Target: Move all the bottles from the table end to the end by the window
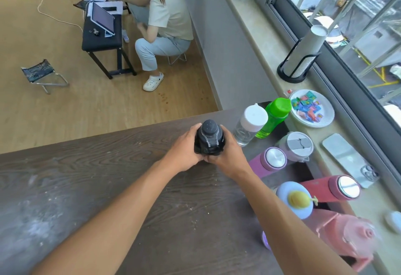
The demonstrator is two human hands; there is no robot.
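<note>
Left hand (pixel 186 146) wrapped round the left flank of the black bottle (pixel 209 139), fingers curled tight on its body. Bottle upright on the dark table (pixel 108 177), near the far edge, just left of the clear white-capped bottle (pixel 249 128). Right hand (pixel 227 154) cupped on the opposite flank, fingers closed against it. Probably rigid, smooth plastic, likely heavy enough to warrant two hands; best held low on the body, not by the cap. Green bottle (pixel 274 118) beyond, by the window.
</note>
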